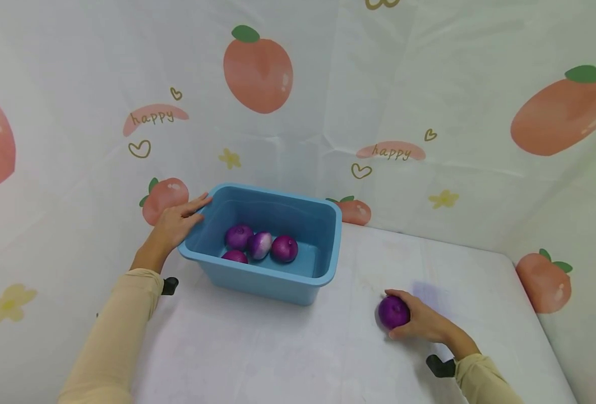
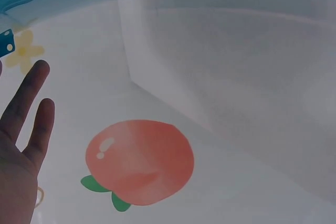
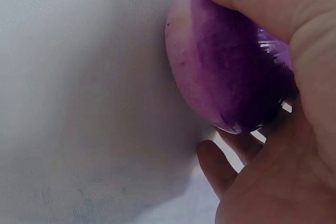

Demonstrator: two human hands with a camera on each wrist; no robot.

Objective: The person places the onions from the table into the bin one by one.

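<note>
A blue plastic bin [image 1: 262,283] stands on the white surface against the back wall. Several purple onions [image 1: 285,248] lie inside it, one of them showing a pale white side. My left hand [image 1: 172,227] rests on the bin's left rim, its fingers straight; the left wrist view shows some of those fingers [image 2: 32,93] extended. Right of the bin, my right hand [image 1: 424,320] grips another purple onion [image 1: 393,312] between thumb and fingers. In the right wrist view this onion [image 3: 231,61] has a paler end, and whether it touches the surface I cannot tell.
White cloth printed with fruit, hearts and flowers forms the back wall [image 1: 318,84] and the sides. The white tabletop [image 1: 257,353] stretches in front of the bin and to its right. A faint purple stain [image 1: 429,294] marks it beyond my right hand.
</note>
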